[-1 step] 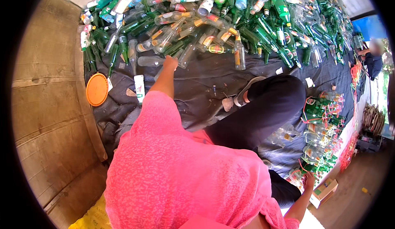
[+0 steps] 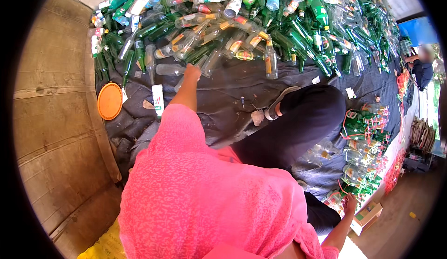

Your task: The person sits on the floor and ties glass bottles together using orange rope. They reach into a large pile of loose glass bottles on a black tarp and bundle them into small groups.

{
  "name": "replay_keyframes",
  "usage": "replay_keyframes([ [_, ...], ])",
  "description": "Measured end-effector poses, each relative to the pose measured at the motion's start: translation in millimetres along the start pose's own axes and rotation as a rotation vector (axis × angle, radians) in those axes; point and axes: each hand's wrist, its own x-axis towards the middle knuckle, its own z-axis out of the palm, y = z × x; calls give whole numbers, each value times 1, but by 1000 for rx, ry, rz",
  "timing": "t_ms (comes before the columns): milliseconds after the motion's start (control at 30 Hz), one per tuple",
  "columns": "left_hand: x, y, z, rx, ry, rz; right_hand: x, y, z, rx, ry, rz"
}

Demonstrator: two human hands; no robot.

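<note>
My left hand [image 2: 192,71] reaches to the near edge of a big heap of bottles [image 2: 242,30], fingers closed at the neck end of a clear glass bottle [image 2: 170,69] lying on its side. Part of another clear bottle [image 2: 179,83] shows beside my wrist; my arm covers the rest. Far to the lower right, my right hand [image 2: 350,204] is low beside strapped bundles of bottles [image 2: 356,170]. Its fingers look curled near a red strap [image 2: 343,190]; what they hold is too small to make out.
Dark sheeting [image 2: 223,100] covers the floor. An orange round lid [image 2: 110,101] and a white carton [image 2: 158,99] lie left, by a cardboard wall [image 2: 56,86]. My bent leg [image 2: 302,119] crosses the middle. A cardboard box [image 2: 368,217] stands right; another person [image 2: 423,68] is far right.
</note>
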Motion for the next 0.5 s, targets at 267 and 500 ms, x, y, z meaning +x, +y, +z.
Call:
replay_keyframes([
  [267,-67,-6,-11,54,502,-13,27,-10,-8,160,-116,-150],
  [500,-29,-17,-122,749,601,470,28,-37,-6,234,-58,-309],
])
